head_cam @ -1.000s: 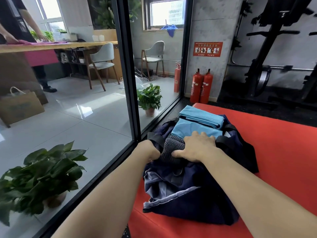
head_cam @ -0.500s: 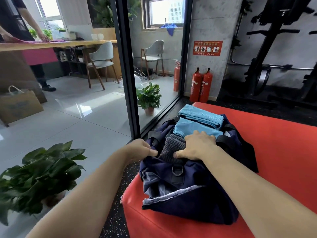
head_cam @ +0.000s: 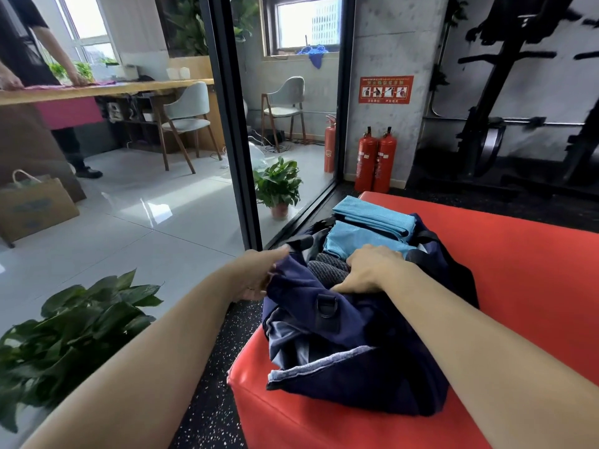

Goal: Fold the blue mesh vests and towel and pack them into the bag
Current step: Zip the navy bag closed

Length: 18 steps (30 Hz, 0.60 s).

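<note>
Container: navy fabric duffel bag (head_cam: 350,351), mouth open, on near-left corner of red padded bench (head_cam: 525,280). Inside: two folded light-blue mesh vests (head_cam: 372,218) stacked at far end, one grey knitted towel (head_cam: 325,269) just nearer. Left hand (head_cam: 256,280) grips bag's left rim, fingers curled into fabric. Right hand (head_cam: 372,270) palm-down on towel, fingers bent; grip cannot tell. Glass partition (head_cam: 162,205) close on left; bench surface runs wide to right.

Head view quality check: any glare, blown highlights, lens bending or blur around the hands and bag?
Head view: window blown out to white, bright glare patch on the floor tiles. Head view: wide-angle bend curves the black partition frame. Head view: left hand, right hand and bag are sharp, evenly lit; gym rack is underexposed.
</note>
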Each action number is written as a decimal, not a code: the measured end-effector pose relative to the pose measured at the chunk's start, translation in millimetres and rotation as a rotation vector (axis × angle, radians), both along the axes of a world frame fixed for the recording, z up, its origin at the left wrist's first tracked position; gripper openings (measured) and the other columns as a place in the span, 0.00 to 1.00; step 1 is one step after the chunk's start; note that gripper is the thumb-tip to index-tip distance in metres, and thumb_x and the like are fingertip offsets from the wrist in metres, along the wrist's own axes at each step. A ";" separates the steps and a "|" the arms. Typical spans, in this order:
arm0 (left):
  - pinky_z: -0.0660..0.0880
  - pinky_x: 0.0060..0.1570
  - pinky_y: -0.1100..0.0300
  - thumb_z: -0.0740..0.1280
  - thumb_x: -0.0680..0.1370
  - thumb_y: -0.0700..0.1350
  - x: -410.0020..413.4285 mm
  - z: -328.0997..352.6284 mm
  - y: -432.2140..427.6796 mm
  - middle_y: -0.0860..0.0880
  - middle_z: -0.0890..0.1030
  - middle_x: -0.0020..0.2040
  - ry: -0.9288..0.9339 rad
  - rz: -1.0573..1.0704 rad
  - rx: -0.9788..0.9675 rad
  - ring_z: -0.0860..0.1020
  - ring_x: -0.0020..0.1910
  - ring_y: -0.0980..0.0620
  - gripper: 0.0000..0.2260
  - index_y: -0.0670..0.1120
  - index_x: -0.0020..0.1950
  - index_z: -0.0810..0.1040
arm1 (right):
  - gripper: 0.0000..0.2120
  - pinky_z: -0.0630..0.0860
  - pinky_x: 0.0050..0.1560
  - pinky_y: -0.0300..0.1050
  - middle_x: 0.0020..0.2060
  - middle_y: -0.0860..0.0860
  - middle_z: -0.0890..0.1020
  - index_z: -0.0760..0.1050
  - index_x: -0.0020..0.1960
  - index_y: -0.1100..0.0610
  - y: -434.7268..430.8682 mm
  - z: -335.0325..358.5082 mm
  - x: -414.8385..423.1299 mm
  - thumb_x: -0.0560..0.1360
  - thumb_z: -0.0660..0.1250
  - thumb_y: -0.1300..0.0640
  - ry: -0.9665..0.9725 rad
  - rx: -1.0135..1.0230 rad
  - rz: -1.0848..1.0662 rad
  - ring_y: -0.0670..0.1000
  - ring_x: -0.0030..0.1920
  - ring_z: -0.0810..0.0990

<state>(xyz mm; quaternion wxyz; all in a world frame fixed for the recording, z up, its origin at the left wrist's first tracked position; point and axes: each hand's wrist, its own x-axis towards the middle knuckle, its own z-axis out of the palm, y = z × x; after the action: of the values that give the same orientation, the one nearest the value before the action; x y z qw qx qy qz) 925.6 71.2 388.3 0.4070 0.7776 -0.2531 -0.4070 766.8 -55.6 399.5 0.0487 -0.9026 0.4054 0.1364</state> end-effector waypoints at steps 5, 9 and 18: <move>0.69 0.31 0.60 0.74 0.68 0.62 -1.6 -0.6 -23.9 0.46 0.77 0.36 -0.524 0.015 0.094 0.75 0.34 0.50 0.23 0.42 0.37 0.76 | 0.46 0.72 0.63 0.56 0.60 0.52 0.78 0.74 0.51 0.50 -3.2 3.9 -0.7 0.48 0.57 0.17 -0.006 0.094 0.004 0.56 0.59 0.76; 0.69 0.31 0.61 0.74 0.72 0.45 -1.6 0.8 -36.9 0.44 0.76 0.37 -0.382 0.133 -0.039 0.73 0.33 0.49 0.11 0.40 0.37 0.75 | 0.44 0.73 0.58 0.51 0.57 0.52 0.80 0.74 0.46 0.51 -7.9 6.7 -9.5 0.50 0.55 0.16 -0.094 0.175 0.000 0.54 0.54 0.77; 0.78 0.55 0.51 0.69 0.75 0.62 -8.4 -8.5 -35.9 0.45 0.82 0.53 0.080 0.217 -0.185 0.80 0.54 0.45 0.22 0.44 0.54 0.79 | 0.36 0.69 0.60 0.50 0.63 0.52 0.78 0.78 0.60 0.51 -3.7 1.1 -15.5 0.69 0.56 0.25 -0.099 0.077 -0.009 0.56 0.62 0.75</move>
<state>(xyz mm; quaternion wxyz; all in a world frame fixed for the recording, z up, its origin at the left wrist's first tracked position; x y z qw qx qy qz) 917.2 35.3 379.8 0.5282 0.7428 -0.1875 -0.3661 751.3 -59.2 400.6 0.1041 -0.9039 0.4009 0.1071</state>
